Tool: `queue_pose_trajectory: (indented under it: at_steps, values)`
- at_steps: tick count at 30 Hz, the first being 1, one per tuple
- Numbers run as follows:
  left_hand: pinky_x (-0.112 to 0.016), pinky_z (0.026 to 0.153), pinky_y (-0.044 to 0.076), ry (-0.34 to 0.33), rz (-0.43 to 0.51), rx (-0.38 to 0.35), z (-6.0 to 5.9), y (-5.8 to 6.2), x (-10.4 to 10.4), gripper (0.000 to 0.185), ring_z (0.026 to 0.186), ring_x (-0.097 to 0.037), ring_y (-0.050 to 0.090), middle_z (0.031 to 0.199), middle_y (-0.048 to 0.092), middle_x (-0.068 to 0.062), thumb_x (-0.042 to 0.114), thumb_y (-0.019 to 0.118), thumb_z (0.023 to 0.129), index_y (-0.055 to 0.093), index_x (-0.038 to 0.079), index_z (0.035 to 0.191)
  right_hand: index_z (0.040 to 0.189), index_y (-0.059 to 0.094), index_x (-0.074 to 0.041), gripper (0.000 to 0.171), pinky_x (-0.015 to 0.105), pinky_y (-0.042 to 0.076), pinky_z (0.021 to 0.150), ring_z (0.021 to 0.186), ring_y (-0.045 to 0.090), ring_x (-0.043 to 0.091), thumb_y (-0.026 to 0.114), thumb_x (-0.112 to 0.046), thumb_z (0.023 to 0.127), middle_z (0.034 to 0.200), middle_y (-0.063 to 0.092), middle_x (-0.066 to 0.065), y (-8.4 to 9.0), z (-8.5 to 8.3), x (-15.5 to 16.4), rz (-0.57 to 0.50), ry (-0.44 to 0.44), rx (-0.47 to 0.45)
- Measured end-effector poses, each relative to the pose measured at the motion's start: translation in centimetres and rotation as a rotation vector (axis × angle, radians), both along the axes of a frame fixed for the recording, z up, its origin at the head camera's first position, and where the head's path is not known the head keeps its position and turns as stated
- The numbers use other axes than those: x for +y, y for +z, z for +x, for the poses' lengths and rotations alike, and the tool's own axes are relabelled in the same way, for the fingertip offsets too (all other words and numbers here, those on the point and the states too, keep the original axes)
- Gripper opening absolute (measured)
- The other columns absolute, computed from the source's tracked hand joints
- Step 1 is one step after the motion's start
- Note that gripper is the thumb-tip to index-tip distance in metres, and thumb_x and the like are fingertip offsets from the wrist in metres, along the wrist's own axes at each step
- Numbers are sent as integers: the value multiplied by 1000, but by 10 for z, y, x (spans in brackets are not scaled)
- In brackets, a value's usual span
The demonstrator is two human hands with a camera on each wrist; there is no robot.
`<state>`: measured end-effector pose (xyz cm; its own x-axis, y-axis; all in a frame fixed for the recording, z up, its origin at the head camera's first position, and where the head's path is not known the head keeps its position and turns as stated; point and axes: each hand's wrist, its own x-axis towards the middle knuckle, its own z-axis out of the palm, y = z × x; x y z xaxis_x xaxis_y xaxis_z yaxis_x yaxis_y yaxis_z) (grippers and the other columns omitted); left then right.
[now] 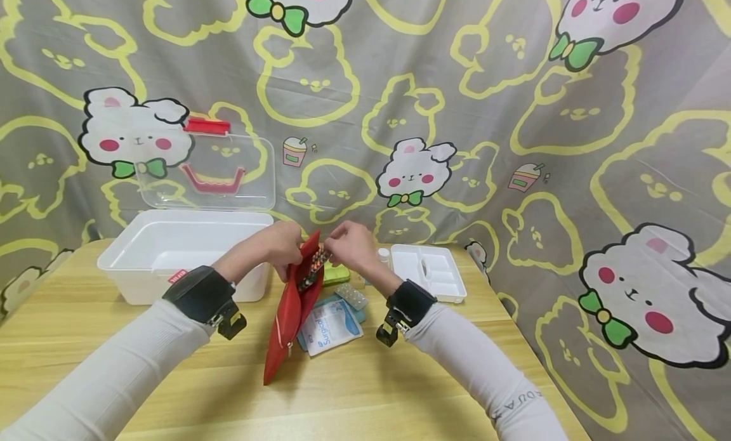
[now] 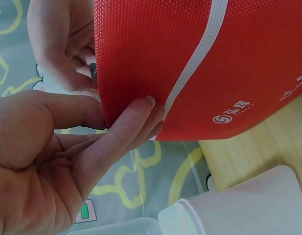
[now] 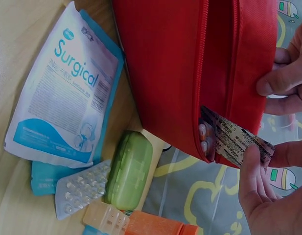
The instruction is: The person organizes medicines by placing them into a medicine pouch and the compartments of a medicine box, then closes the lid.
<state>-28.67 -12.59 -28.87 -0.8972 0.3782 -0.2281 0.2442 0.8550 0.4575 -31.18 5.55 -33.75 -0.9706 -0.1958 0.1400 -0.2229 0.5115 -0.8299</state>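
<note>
Surface (image 1: 400,390) of pale wood, partly cut off at the lower edge. White storage box (image 1: 171,244) at left, clear lid raised, inside mostly hidden. Red pouch (image 1: 288,314) held upright at centre, covering part of the surgical mask packet (image 3: 62,98). Left hand (image 1: 280,244) pinching the pouch's upper edge, thumb behind the fabric. Right hand (image 1: 351,241) pinching blister strips (image 3: 234,139), half sunk in the pouch mouth. Green pill case (image 3: 128,169) beside it; small blister pack (image 3: 80,188) blurred.

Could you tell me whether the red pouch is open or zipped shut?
Open: the pouch gapes at its zipper, with a pill strip partly inside.
</note>
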Motion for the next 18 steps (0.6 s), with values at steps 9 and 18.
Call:
queue_pose_trajectory:
  at_steps: [9,18]
  values:
    - [-24,53,59,1,12,-7,-1,-1,-2,10,57,-20,74,67,71,-12,-5,58,83,66,-3,77,99,62,0,15,29,59,52,51,64,13,66,-9,88,73,69,11,-8,0,-6,-32,7,-14]
    - [-26,56,60,7,12,-1,-1,-1,-2,11,57,-20,74,65,71,-12,-5,58,83,66,-3,76,98,62,0,16,35,61,54,48,61,12,68,-9,86,77,70,11,-12,-1,-11,-30,-20,-20]
